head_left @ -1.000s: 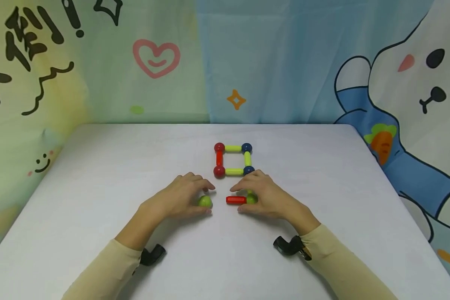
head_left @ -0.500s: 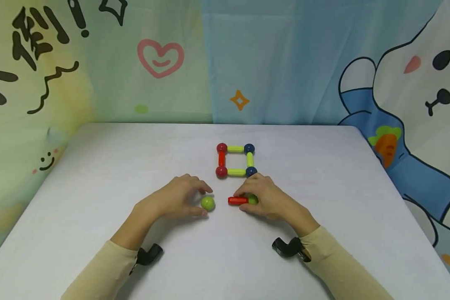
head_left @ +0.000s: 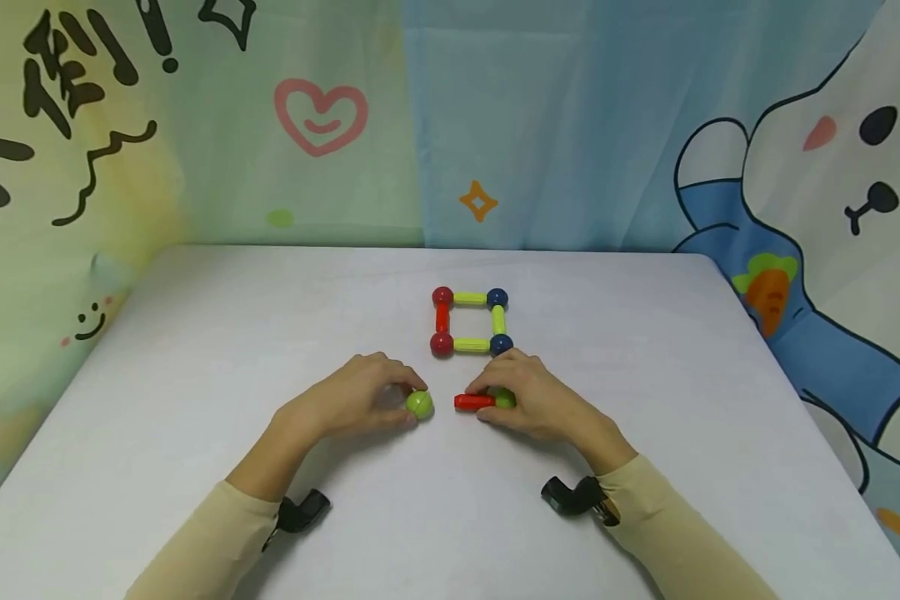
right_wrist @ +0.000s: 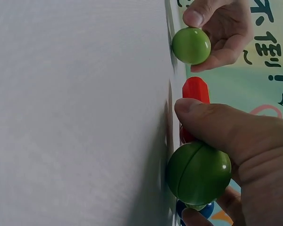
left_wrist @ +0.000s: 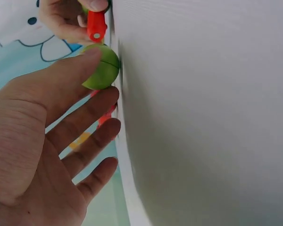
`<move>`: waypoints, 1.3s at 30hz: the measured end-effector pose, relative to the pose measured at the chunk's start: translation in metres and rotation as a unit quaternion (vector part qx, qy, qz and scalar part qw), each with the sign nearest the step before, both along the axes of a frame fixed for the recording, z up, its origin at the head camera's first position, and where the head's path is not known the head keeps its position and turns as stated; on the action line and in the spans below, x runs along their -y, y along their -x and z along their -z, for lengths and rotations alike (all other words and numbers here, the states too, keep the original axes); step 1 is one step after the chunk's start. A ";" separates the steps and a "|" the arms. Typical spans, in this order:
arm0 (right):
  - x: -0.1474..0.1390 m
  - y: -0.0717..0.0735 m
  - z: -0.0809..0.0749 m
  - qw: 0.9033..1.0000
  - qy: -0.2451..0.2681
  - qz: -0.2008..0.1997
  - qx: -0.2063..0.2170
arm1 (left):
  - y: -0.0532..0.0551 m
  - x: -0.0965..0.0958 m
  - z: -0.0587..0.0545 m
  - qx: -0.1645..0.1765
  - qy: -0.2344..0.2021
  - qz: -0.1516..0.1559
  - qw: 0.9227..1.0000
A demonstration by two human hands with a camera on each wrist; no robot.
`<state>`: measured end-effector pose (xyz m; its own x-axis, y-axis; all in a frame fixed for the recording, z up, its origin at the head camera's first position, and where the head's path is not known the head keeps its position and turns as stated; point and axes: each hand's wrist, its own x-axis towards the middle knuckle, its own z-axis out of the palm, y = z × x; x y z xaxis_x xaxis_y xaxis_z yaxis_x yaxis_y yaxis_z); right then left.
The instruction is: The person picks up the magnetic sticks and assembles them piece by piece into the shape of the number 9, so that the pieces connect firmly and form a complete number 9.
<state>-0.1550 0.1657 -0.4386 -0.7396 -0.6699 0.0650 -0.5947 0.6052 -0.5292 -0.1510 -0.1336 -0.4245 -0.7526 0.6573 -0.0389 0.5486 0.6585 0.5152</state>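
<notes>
My left hand (head_left: 363, 396) pinches a loose green ball (head_left: 420, 405) between thumb and index finger; the left wrist view shows its other fingers spread. To the right, my right hand (head_left: 528, 392) holds a short red rod (head_left: 474, 402) with thumb and fingers. That rod points left from a second green ball (right_wrist: 198, 174), partly covered by the hand in the head view. A small gap separates the rod's free end from the left-hand ball. Both balls sit at the tabletop.
Just behind the hands lies a square of rods and balls: red balls (head_left: 442, 344) on the left, blue balls (head_left: 497, 298) on the right, a red rod (head_left: 442, 318) and yellow-green rods (head_left: 471, 345). A printed curtain (head_left: 555, 125) hangs behind the white table (head_left: 195, 333).
My left thumb and index finger have come together on the green ball, which sits slightly further right. My right fingers have drawn in around the red rod. The head view has shifted slightly.
</notes>
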 end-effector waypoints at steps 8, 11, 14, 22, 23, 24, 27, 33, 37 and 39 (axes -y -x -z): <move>-0.004 0.000 -0.001 1.000 0.014 -0.005 -0.009 | 0.004 -0.012 0.000 0.007 0.007 0.006 1.000; -0.005 0.001 -0.001 1.000 0.015 0.002 -0.003 | 0.005 -0.016 0.000 0.010 0.007 0.007 1.000; -0.007 0.002 -0.001 1.000 0.017 0.010 0.008 | 0.006 -0.020 0.001 0.013 0.007 0.008 1.000; -0.010 0.001 0.001 1.000 0.019 0.022 0.012 | 0.009 -0.030 0.004 0.011 0.004 0.017 1.000; -0.010 0.000 0.001 0.999 0.017 0.023 0.014 | 0.009 -0.032 0.004 0.009 0.004 0.019 1.000; -0.010 0.000 0.001 0.999 0.014 0.026 0.016 | 0.009 -0.033 0.005 0.008 0.003 0.021 1.000; -0.010 0.000 0.002 1.000 0.008 0.027 0.014 | 0.010 -0.037 0.007 -0.002 0.001 0.032 0.999; -0.011 0.000 0.002 1.000 0.007 0.027 0.007 | 0.008 -0.042 0.007 -0.013 0.007 0.035 0.999; -0.011 -0.001 0.003 1.000 0.007 0.027 0.012 | 0.008 -0.042 0.008 -0.007 0.013 0.032 0.999; -0.011 -0.001 0.003 1.000 0.009 0.025 0.014 | 0.007 -0.042 0.008 -0.006 0.015 0.030 0.999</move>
<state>-0.1540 0.1764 -0.4421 -0.7739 -0.6309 0.0558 -0.5485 0.6235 -0.5571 -0.1581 -0.0920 -0.4328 -0.7124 0.7000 -0.0509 0.5933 0.6394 0.4890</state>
